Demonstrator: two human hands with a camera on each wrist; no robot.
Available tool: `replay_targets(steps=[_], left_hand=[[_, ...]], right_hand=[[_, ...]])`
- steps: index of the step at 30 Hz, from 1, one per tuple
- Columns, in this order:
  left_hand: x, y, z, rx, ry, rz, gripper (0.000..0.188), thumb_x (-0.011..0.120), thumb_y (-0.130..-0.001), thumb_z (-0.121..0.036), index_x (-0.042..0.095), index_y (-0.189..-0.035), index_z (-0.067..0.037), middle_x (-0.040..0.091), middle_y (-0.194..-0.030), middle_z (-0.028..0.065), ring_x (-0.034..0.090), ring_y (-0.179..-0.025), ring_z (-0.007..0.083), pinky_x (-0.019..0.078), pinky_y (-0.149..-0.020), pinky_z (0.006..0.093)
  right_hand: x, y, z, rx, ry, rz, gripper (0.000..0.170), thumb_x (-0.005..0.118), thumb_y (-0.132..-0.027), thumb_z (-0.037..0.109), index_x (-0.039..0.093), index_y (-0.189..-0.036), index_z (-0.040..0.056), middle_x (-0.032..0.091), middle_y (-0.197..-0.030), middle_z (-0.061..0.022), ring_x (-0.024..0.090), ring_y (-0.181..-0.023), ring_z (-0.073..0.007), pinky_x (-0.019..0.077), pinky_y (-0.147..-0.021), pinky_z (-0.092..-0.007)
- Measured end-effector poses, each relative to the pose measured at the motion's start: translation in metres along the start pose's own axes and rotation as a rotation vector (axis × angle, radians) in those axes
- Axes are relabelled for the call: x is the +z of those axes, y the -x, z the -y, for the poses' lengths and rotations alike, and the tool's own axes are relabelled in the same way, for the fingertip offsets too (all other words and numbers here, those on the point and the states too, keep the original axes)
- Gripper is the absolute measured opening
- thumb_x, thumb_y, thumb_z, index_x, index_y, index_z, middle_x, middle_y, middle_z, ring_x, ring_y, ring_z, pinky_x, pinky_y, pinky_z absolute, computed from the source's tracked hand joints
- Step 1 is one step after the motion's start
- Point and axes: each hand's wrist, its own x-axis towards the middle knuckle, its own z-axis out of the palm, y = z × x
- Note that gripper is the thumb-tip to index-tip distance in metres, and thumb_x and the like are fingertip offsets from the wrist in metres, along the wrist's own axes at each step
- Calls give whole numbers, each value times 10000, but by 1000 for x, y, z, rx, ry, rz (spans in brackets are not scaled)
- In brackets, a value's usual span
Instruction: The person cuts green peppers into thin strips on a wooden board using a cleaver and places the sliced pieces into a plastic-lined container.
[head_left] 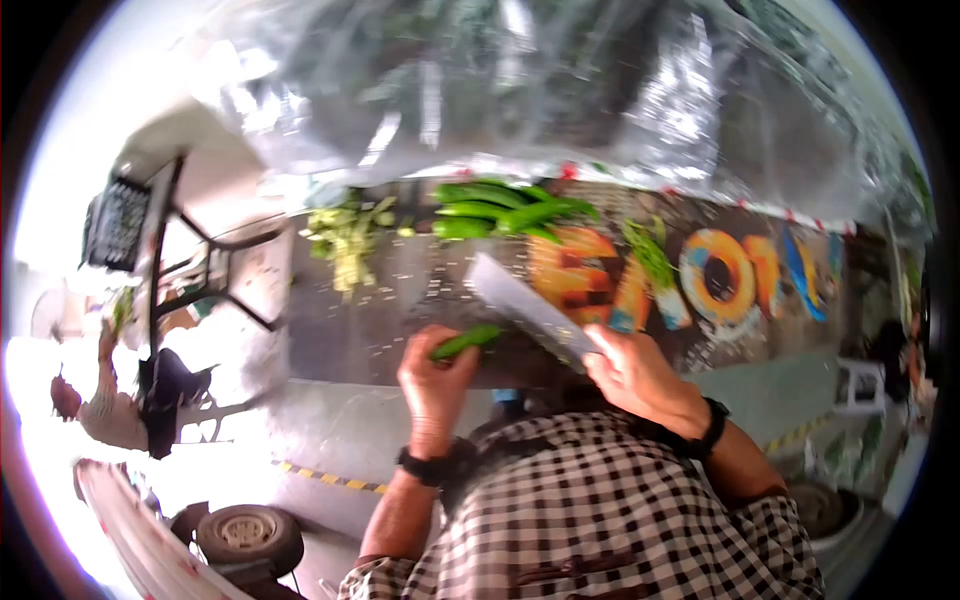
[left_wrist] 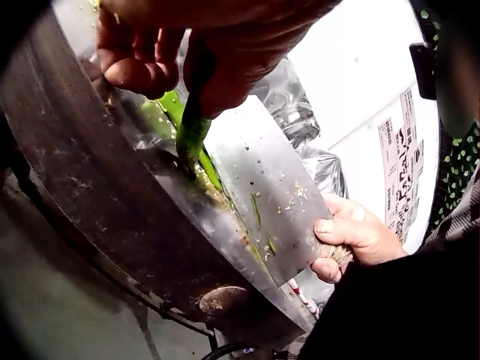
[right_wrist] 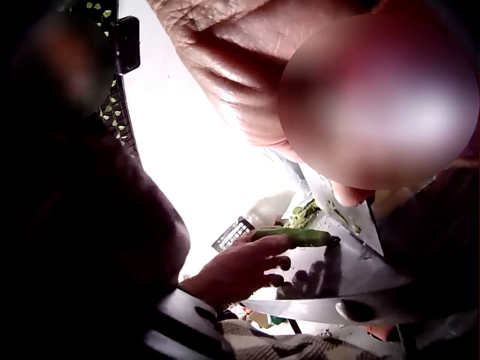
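My left hand (head_left: 436, 388) pinches a green pepper (head_left: 466, 342) near the front edge of the dark table, its tip pointing right in the head view. To the right, my right hand (head_left: 645, 378) grips the handle of a broad cleaver (head_left: 525, 305), whose blade slants up and left. In the left wrist view the blade (left_wrist: 262, 187) carries small pale seeds and green bits, and the pepper (left_wrist: 192, 135) hangs from the left hand (left_wrist: 217, 45) beside it. The right wrist view shows the pepper (right_wrist: 300, 237) held in the left hand (right_wrist: 240, 268).
Several whole green peppers (head_left: 500, 210) lie at the back of the table (head_left: 330, 350), with cut pale-green pieces (head_left: 345, 240) at left and a green bunch (head_left: 652, 262) at right. Clear plastic sheeting (head_left: 450, 100) lies behind. Seeds are scattered about. A person (head_left: 115, 415) is at far left.
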Motion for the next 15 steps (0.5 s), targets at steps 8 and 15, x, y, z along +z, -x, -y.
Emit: replay_targets(steps=[8, 15], left_hand=[[-14, 11, -13, -208, 219, 60, 286, 719, -780, -28, 672, -1061, -47, 671, -933, 62, 611, -779, 98, 526, -692, 250], [-19, 15, 6, 68, -93, 49, 277, 684, -786, -60, 651, -1061, -64, 674, -945, 107, 653, -843, 258, 536, -763, 350]], right_hand=[[-5, -12, 10, -67, 230, 97, 273, 585, -842, 58, 562, -1105, -14, 572, -656, -225, 595, -620, -420, 447, -530, -471], [0, -20, 27, -99, 327, 198, 281, 536, -852, 6, 505, -1118, -79, 577, -727, -279, 588, -718, -462, 431, -591, -490]])
